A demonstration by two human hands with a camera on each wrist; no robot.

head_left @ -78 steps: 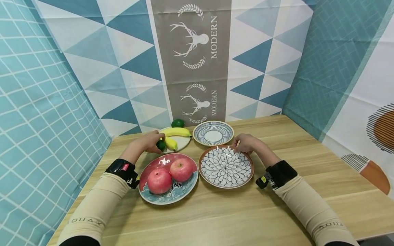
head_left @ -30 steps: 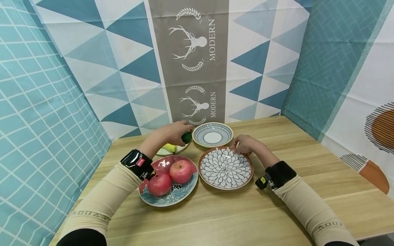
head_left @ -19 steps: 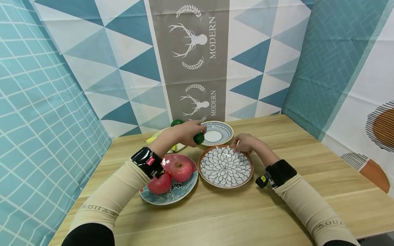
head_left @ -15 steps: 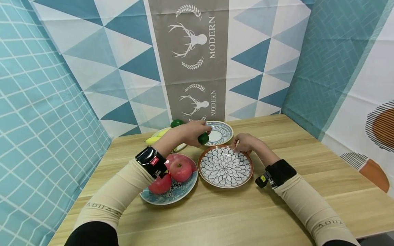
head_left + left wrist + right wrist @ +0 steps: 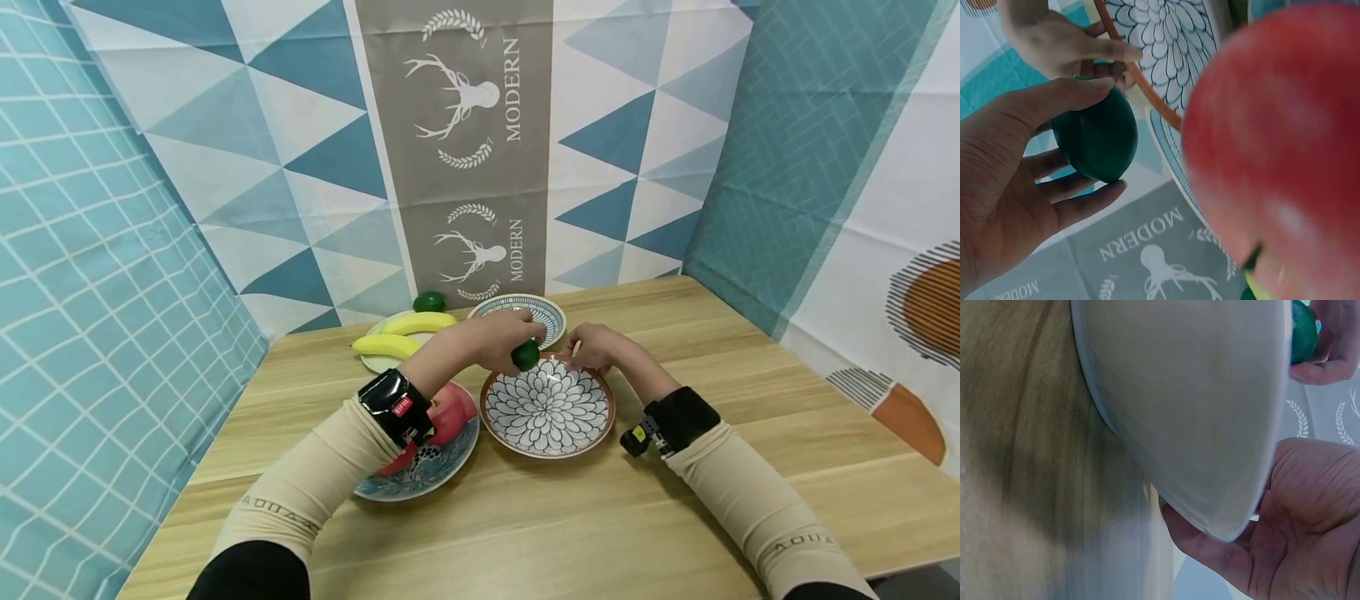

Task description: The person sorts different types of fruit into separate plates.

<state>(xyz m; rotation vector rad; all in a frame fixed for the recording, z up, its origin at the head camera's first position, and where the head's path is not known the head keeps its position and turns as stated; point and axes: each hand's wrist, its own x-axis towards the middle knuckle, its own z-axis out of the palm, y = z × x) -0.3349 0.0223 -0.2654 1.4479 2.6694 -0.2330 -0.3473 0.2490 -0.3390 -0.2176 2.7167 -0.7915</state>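
Note:
My left hand (image 5: 501, 340) holds a green lime (image 5: 526, 356) in the air, over the far rim of a brown-rimmed plate (image 5: 547, 412) with a petal pattern. In the left wrist view, thumb and fingers curl round the lime (image 5: 1097, 134). My right hand (image 5: 596, 346) grips that plate's far right rim. The right wrist view shows the plate's pale underside (image 5: 1179, 394), with the right hand (image 5: 1297, 531) pinching its edge. Two bananas (image 5: 386, 345) lie on a white plate at the back left. A second lime (image 5: 430, 302) sits behind them.
A red-and-blue plate (image 5: 420, 479) with two apples (image 5: 447, 414) stands at the front left, partly hidden under my left forearm. A blue-lined plate (image 5: 553, 317) is at the back, partly covered by the left hand. Patterned cloth (image 5: 480, 167) hangs behind the table.
My left hand has taken the lime from beside the bananas and carried it right, past the blue-lined plate, to the petal-patterned plate. The right hand has stayed on its rim.

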